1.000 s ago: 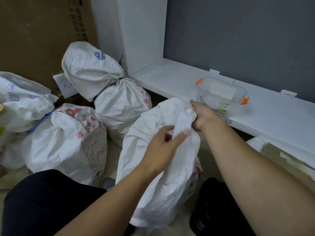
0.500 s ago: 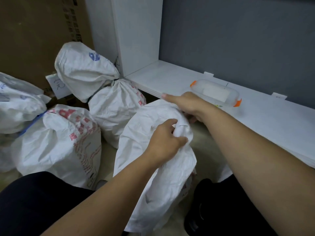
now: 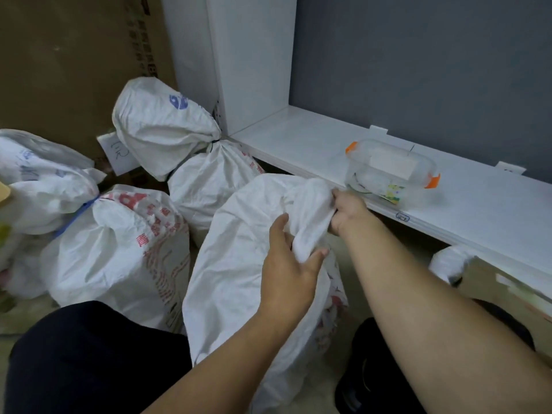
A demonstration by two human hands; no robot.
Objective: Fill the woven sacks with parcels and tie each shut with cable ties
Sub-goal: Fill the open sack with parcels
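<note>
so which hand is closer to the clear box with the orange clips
The right hand. It pinches the sack's gathered mouth just below the shelf edge, beside the clear box. The left hand holds the same mouth lower down, farther from the box.

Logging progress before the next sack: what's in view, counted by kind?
Woven sacks: 5, namely the sack being gathered in both hands, red-printed sack, blue-logo sack, sack under it, far-left sack
Clear plastic boxes with orange clips: 1
Cardboard boxes: 1
Total: 7
</note>
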